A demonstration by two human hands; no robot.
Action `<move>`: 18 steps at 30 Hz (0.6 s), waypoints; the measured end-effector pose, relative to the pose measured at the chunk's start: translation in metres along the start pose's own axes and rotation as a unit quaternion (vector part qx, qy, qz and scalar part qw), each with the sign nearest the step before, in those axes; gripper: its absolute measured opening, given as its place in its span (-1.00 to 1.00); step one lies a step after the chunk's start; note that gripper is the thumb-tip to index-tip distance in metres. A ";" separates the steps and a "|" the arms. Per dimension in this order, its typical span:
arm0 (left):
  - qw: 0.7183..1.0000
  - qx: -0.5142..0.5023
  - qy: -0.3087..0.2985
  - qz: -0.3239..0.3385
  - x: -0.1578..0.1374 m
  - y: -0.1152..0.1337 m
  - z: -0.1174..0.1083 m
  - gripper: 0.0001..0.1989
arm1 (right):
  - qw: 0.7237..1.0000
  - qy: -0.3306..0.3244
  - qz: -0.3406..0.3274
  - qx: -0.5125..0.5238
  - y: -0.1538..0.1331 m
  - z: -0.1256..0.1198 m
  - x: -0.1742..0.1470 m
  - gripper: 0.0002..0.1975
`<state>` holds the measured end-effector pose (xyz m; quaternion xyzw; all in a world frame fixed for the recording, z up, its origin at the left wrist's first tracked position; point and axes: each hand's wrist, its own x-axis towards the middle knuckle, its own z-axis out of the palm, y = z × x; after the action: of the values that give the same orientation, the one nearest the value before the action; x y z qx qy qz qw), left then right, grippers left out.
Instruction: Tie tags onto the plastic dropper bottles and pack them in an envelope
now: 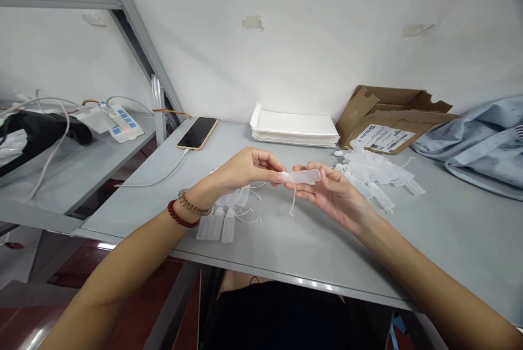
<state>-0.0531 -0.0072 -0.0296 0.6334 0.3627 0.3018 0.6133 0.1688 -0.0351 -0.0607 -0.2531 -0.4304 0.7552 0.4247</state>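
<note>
Currently, a translucent bottle (304,177) is being held above the table (294,249), its neck end being pinched by the left hand (252,167) and its base being gripped by the right hand (333,193). Rows of bottles (216,226) are being supported beside the left wrist; a jumbled heap (368,167) is being supported near the cardboard box (420,121).

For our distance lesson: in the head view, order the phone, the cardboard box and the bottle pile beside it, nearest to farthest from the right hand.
1. Bottle pile, just right of the right hand.
2. Cardboard box, behind the pile.
3. Phone, over on the left.
</note>
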 end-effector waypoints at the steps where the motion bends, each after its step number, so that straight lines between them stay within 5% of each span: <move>1: 1.000 -0.009 -0.002 0.000 0.000 0.000 0.000 -0.86 | 1.000 0.000 -0.003 0.000 0.000 0.000 0.000 -0.86; 7: 0.998 -0.066 -0.006 -0.011 0.002 -0.007 0.000 -0.85 | 1.000 0.001 -0.022 -0.007 0.001 -0.001 -0.001 -0.90; 18: 0.993 -0.082 0.083 0.013 0.006 -0.012 0.001 -0.86 | 0.997 0.053 -0.036 -0.052 0.005 -0.002 0.001 -0.87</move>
<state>-0.0499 -0.0031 -0.0422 0.5582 0.3783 0.3900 0.6270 0.1679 -0.0350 -0.0656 -0.2991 -0.4550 0.7015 0.4598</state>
